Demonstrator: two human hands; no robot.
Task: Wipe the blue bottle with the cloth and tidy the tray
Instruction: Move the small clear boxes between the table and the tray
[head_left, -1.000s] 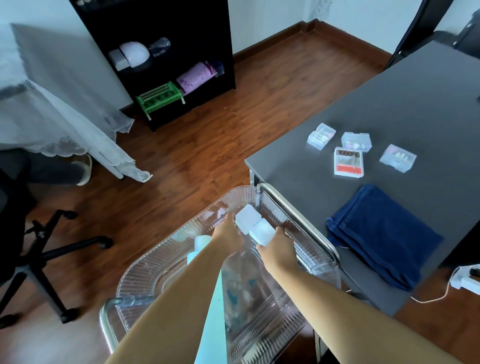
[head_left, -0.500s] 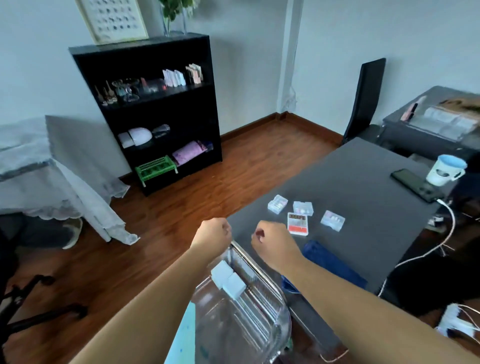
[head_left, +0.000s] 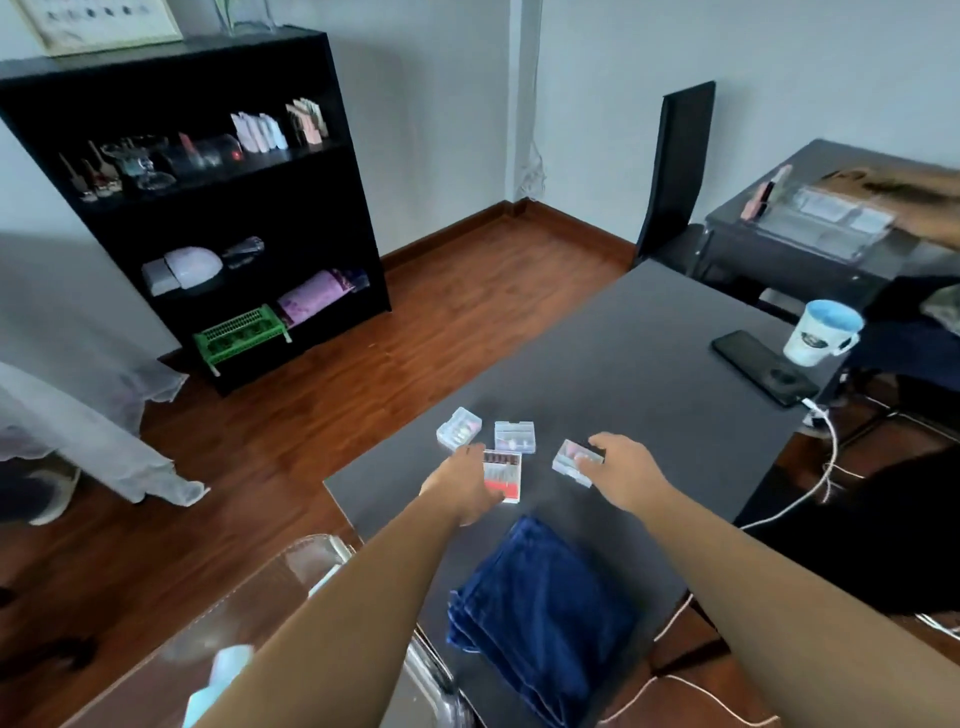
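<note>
Left hand (head_left: 464, 483) curls round the red case (head_left: 503, 475); right hand (head_left: 621, 470) pinches a clear box (head_left: 570, 461) on the desk (head_left: 623, 364). The cloth (head_left: 540, 608) lies at 6 o'clock of them, and the blue bottle (head_left: 223, 670) in the tray (head_left: 291, 566) at 7.

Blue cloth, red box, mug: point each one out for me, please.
blue cloth (head_left: 540, 613), head view, middle of its folded top
red box (head_left: 503, 475), head view, middle of its lid
mug (head_left: 818, 335), head view, its outer wall

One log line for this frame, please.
phase: box pickup | left grip: holds red-labelled box | right grip: holds clear box | blue cloth: folded on table, untouched
</note>
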